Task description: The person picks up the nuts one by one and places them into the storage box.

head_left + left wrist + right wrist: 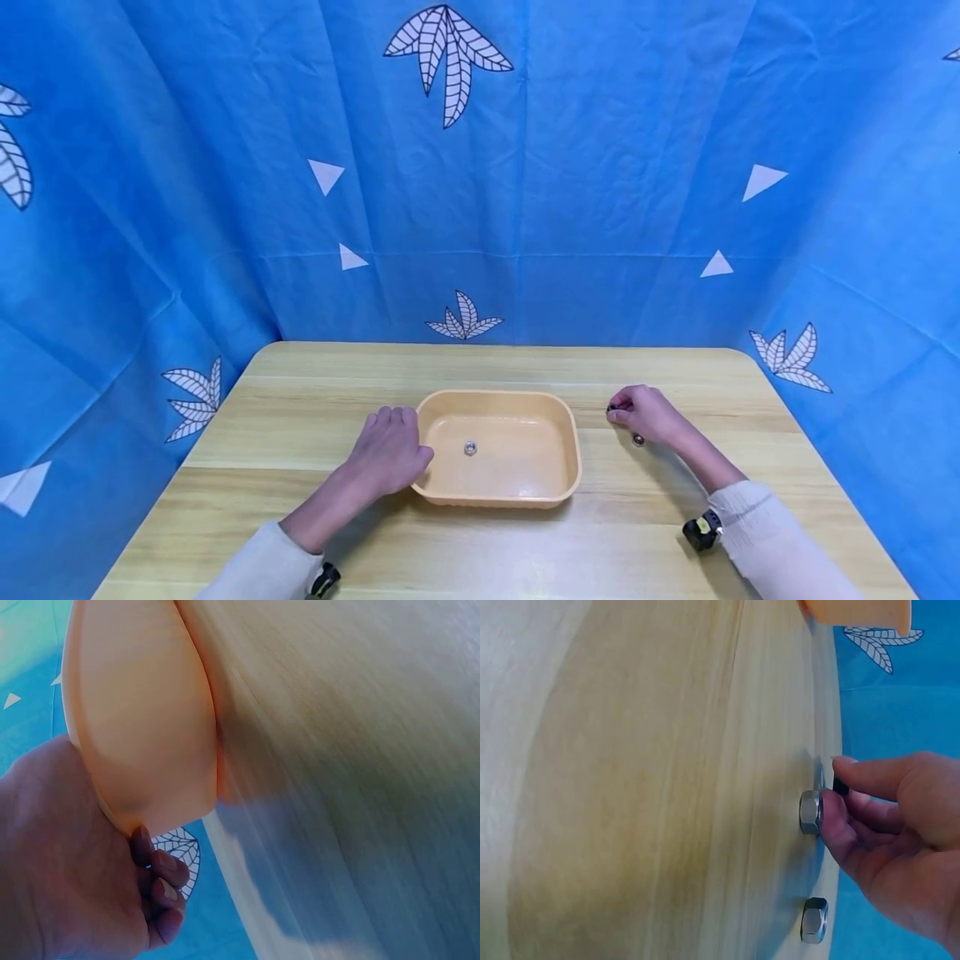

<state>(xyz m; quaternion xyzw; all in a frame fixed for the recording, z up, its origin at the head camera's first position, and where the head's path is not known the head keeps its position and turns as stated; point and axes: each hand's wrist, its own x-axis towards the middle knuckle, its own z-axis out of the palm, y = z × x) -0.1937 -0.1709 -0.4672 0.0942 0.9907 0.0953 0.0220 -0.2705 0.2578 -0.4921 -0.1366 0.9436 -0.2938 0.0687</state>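
Note:
An orange plastic tray (498, 498) sits on the table, with one metal nut (470, 448) lying inside it. My left hand (388, 450) grips the tray's left rim; the left wrist view shows its fingers (169, 870) curled at the tray's corner. To the right of the tray, my right hand (647, 414) pinches a small dark nut (841, 785) between thumb and fingers, which mostly cover it. Close by the fingertips in the right wrist view is a silver nut (810, 812). Another nut (814, 921) lies on the table farther from the tray.
The wooden table (315, 367) has rounded back corners. Behind it and along both sides hangs a blue curtain (600, 167) with white leaf and triangle prints. Each wrist carries a small black device, such as the right wrist camera (702, 531).

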